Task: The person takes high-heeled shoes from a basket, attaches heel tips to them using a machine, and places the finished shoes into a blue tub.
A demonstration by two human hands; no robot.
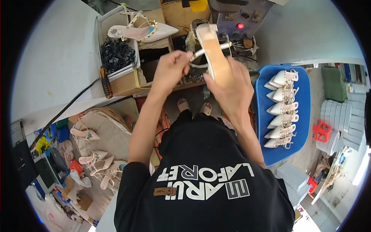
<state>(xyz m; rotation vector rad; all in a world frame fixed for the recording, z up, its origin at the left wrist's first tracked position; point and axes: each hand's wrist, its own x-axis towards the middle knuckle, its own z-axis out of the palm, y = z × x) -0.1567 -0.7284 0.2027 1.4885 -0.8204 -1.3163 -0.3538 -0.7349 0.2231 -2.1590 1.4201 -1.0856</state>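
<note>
A white strappy shoe (217,58) is held up in front of me with its tan sole toward the camera and its heel end pointing away. My right hand (234,87) wraps around its toe end, thumb on one side and fingers on the other. With fingers closed, my left hand (171,69) pinches the end of the shoe's white strap (199,53), which stretches out to the left. Much of the shoe's upper is hidden behind the sole. A similar studded white shoe (162,32) lies on its side on the bench at the upper left.
A white tray (137,54) of small dark pieces stands left, near an orange-black screwdriver (105,82). Ahead is a machine panel (241,17) with a lit red light. A blue bin (303,112) holds several white shoes at right; more shoes (92,157) lie at lower left.
</note>
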